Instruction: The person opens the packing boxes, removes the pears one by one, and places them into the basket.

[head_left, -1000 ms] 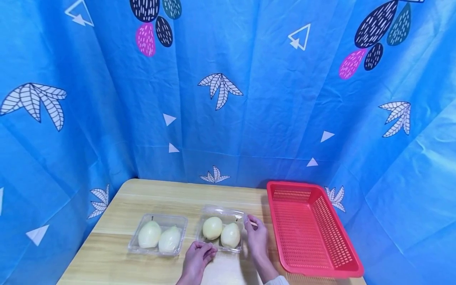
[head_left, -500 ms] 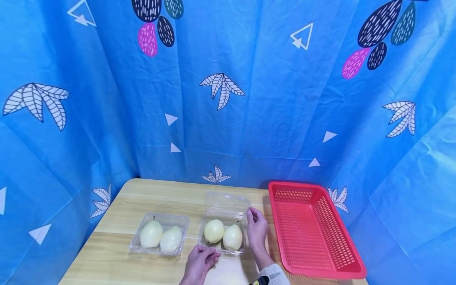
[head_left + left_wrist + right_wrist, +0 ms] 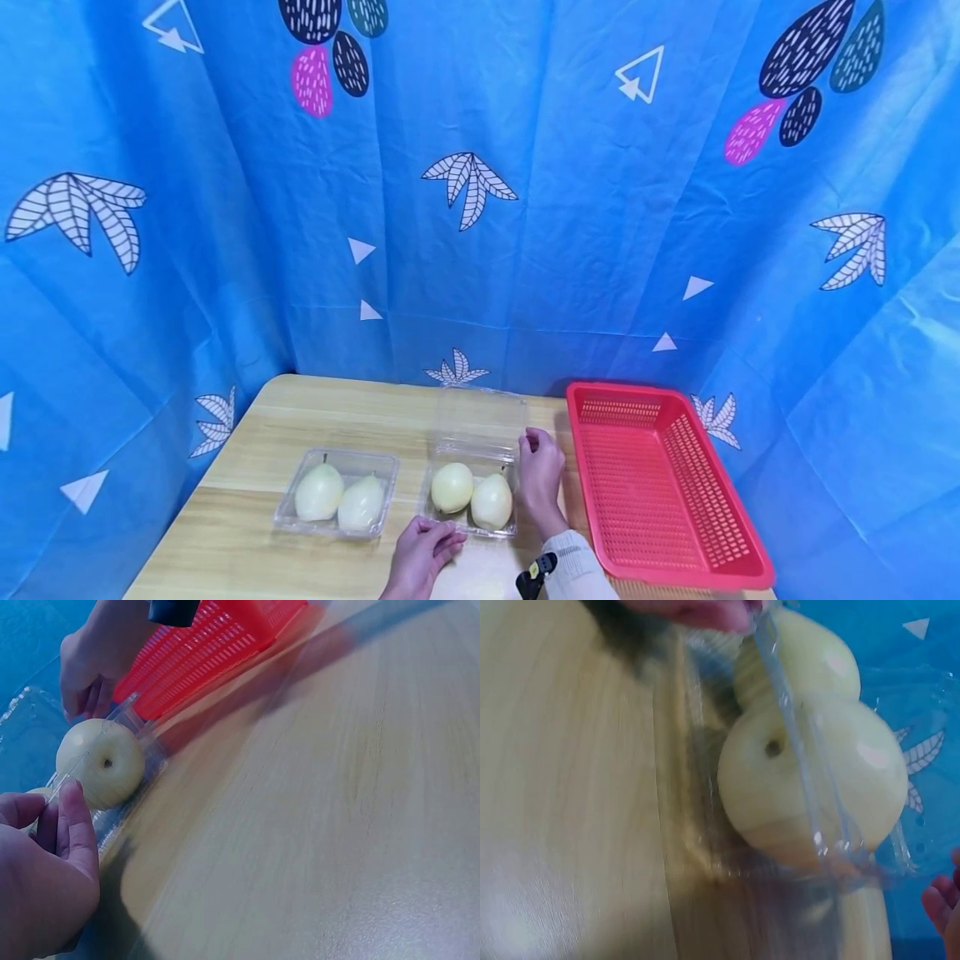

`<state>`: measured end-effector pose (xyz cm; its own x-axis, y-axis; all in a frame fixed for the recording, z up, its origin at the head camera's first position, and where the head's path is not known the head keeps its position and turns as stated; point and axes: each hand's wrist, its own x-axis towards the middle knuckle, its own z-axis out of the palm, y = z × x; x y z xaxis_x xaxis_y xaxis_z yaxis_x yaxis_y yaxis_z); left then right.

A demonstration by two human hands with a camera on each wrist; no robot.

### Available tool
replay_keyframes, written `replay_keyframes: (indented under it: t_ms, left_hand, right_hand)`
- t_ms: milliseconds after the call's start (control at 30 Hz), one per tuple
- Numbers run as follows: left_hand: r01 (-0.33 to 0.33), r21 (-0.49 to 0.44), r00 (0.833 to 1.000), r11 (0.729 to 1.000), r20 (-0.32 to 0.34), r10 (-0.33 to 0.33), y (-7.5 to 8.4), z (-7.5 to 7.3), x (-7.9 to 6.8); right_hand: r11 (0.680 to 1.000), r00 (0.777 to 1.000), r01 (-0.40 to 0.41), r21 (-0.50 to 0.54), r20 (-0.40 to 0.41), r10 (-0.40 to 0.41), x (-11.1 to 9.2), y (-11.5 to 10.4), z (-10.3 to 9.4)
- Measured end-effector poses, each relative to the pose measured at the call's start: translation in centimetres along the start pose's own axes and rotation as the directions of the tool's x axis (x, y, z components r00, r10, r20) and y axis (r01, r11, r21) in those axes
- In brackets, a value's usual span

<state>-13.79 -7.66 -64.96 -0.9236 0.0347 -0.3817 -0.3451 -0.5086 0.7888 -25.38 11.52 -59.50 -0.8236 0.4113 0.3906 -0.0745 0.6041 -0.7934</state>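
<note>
A clear plastic clamshell box (image 3: 491, 532) sits on the table with its lid (image 3: 480, 417) swung up and back. Two pale yellow pears lie in it, a left one (image 3: 452, 487) and a right one (image 3: 492, 502). My left hand (image 3: 420, 557) pinches the box's front rim between thumb and fingers, which the left wrist view shows close beside a pear (image 3: 101, 761). At the box's right side is my right hand (image 3: 542, 471), its fingers loosely bent beside the lid. In the right wrist view those fingertips (image 3: 937, 904) stand apart from the plastic.
To the left stands another clear box (image 3: 288, 525) with two pears (image 3: 318, 492) in it. A red perforated basket (image 3: 622, 483) lies on the right of the wooden table (image 3: 225, 533). A blue patterned curtain (image 3: 570, 275) hangs behind and on both sides.
The lid has swung up and back from over the pears. My right hand moved with its edge, then came away from it. My left hand stays at the front rim.
</note>
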Motion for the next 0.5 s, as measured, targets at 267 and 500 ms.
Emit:
replay_keyframes:
  t_ms: [267, 500]
  left_hand:
    - [-0.012, -0.001, 1.000, 1.000, 0.015, 0.013, 0.1, -0.1, 0.0]
    - [-0.013, -0.020, 1.000, 1.000, 0.028, 0.013, 0.1, -0.1, 0.1]
  right_hand:
    - [0.999, 0.996, 0.023, -0.036, 0.092, -0.020, 0.3, 0.5, 0.4]
    - [0.995, 0.994, 0.054, -0.081, 0.104, -0.045, -0.1, 1.6, 1.1]
